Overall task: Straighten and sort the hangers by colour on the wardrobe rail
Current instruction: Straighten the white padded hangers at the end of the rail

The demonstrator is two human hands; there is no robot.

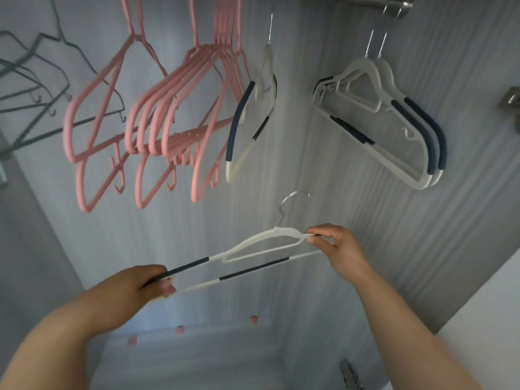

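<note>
My left hand (153, 281) pinches navy-padded end, right hand (333, 243) pinches other shoulder of white hanger (261, 243). Held level off rail, hook (289, 205) up, probably for rehang beside white pair (394, 116) above right grip.

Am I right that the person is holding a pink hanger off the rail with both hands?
Not quite: the head view shows the held hanger is white with dark blue grips, not pink; the left hand and right hand do hold it off the rail.

white-and-navy hanger (253, 239) tilted low, pink hangers (228, 23) bunched
</note>
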